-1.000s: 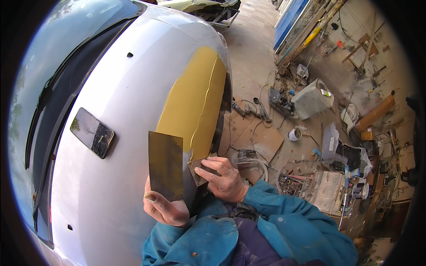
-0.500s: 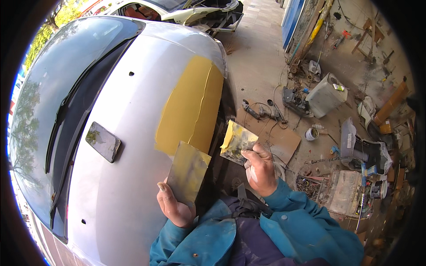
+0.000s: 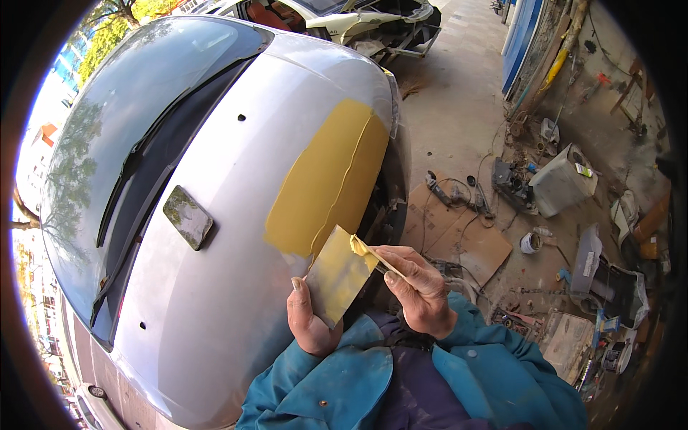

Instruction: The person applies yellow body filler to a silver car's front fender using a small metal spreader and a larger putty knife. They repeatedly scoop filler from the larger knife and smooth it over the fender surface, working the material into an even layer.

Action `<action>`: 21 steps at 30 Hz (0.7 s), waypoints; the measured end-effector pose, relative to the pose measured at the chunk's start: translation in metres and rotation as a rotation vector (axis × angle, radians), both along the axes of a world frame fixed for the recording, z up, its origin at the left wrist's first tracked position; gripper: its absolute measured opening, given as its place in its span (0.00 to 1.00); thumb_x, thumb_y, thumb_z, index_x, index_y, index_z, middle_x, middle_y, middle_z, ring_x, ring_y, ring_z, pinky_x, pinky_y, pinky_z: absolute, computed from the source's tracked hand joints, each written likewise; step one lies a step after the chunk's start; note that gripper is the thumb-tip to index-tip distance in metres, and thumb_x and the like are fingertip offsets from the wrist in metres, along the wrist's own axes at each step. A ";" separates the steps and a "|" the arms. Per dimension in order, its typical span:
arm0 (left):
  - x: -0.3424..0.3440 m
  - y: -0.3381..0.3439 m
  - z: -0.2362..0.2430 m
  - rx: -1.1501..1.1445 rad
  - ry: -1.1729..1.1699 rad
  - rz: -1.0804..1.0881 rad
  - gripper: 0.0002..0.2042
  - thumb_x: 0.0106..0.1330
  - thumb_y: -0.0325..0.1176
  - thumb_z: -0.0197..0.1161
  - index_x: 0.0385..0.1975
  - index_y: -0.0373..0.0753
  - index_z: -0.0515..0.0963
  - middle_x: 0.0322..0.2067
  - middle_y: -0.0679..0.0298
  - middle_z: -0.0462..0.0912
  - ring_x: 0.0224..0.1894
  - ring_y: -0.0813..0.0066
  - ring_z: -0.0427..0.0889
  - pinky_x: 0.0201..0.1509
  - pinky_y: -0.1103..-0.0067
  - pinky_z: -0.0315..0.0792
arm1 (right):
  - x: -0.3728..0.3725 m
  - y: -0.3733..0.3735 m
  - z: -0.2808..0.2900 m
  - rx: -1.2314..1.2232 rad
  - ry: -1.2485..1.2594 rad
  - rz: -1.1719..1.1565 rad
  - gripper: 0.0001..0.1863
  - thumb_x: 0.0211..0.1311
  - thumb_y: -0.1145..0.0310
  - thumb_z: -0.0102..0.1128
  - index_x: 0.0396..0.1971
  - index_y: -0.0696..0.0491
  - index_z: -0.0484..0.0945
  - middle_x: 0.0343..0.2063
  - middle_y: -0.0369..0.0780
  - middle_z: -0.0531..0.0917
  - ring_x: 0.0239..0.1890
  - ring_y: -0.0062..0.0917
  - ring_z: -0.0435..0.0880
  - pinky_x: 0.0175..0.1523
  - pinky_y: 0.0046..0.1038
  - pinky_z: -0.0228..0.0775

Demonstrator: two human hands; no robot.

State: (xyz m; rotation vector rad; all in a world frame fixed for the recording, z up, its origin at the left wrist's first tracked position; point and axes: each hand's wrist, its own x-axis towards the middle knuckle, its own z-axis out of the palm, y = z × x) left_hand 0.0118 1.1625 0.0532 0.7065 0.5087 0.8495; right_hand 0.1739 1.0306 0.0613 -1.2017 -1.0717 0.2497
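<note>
My left hand (image 3: 309,319) grips a flat rectangular filler board (image 3: 338,279), its face smeared with yellow paste. In my right hand (image 3: 421,290) is a thin putty spreader (image 3: 387,262), seen nearly edge-on. A lump of yellow filler (image 3: 360,246) sits at the spreader's edge, against the board's upper right corner. Just beyond both hands is the silver car hood (image 3: 222,251), with a broad yellow filler patch (image 3: 315,186) on its front part. One raised ridge runs lengthwise through that patch.
A phone (image 3: 188,217) lies on the hood near the wiper (image 3: 136,150). To the right on the floor are a cardboard sheet (image 3: 466,240), a sander with cables, a white tub (image 3: 530,243) and bumper parts (image 3: 609,279). Another car (image 3: 373,25) stands beyond, its front stripped.
My right hand has brought the spreader left and down onto the board, turning it edge-on. The board has shifted slightly right. The whole view has swung a little to the left.
</note>
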 end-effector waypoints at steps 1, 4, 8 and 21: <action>0.001 0.001 0.000 -0.013 -0.011 0.019 0.26 0.93 0.52 0.52 0.58 0.30 0.82 0.55 0.51 0.91 0.55 0.58 0.91 0.64 0.62 0.83 | 0.004 -0.001 -0.003 -0.009 -0.055 -0.004 0.24 0.81 0.86 0.59 0.72 0.59 0.84 0.68 0.51 0.85 0.67 0.41 0.88 0.72 0.34 0.82; 0.000 0.007 0.000 -0.014 -0.036 0.024 0.27 0.93 0.53 0.51 0.59 0.30 0.82 0.55 0.51 0.91 0.52 0.58 0.91 0.62 0.63 0.84 | 0.018 -0.006 -0.011 -0.087 -0.175 -0.024 0.24 0.77 0.89 0.60 0.69 0.61 0.86 0.65 0.50 0.87 0.63 0.41 0.91 0.68 0.35 0.85; -0.005 0.015 0.000 0.075 -0.059 0.073 0.30 0.93 0.55 0.50 0.60 0.29 0.83 0.53 0.50 0.92 0.49 0.59 0.91 0.57 0.67 0.84 | 0.029 -0.012 -0.017 -0.184 -0.140 -0.074 0.20 0.79 0.86 0.60 0.66 0.63 0.87 0.57 0.47 0.91 0.58 0.36 0.92 0.64 0.33 0.85; -0.026 0.037 0.009 1.352 0.210 0.075 0.32 0.92 0.52 0.52 0.58 0.21 0.87 0.48 0.42 0.94 0.46 0.47 0.93 0.53 0.63 0.85 | -0.055 -0.014 0.002 -0.145 0.753 0.053 0.21 0.82 0.81 0.54 0.69 0.64 0.82 0.60 0.39 0.89 0.61 0.21 0.85 0.71 0.28 0.76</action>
